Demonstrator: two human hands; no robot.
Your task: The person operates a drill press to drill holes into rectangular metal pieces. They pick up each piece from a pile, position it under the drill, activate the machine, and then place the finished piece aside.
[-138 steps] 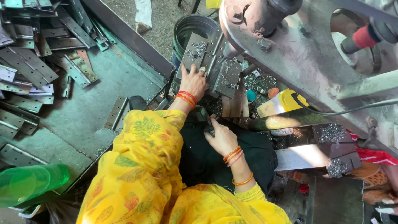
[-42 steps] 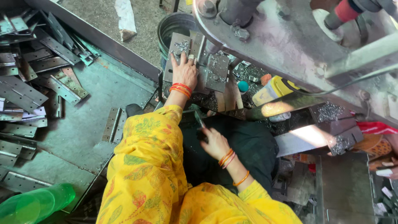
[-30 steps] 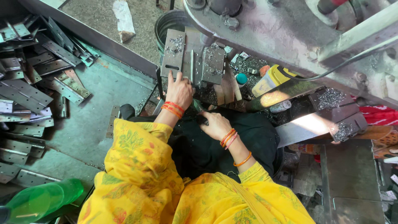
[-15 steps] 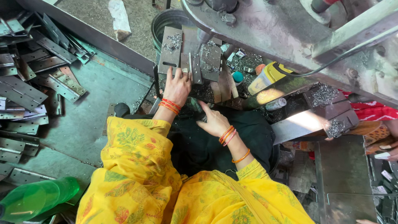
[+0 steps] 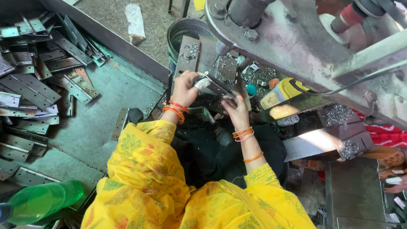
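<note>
Both my hands hold one long metal hinge (image 5: 216, 86) under the drill bit (image 5: 220, 47) of a drill press. My left hand (image 5: 185, 87) grips its left end and my right hand (image 5: 236, 109) grips its right end. The hinge lies slanted over the grey drill table plates (image 5: 188, 53), which are strewn with metal shavings. My sleeves are yellow with a floral print, and orange bangles ring both wrists.
A heap of metal hinges (image 5: 29, 76) lies on the green tray (image 5: 85, 127) to the left. A green plastic bottle (image 5: 38, 203) rests at lower left. A yellow bottle (image 5: 284, 91), a grey bucket (image 5: 186, 29) and the drill press arm (image 5: 305, 46) crowd the top right.
My right hand has come up from my lap to the drill table and now grips the hinge together with the left. The view has tilted a little.
</note>
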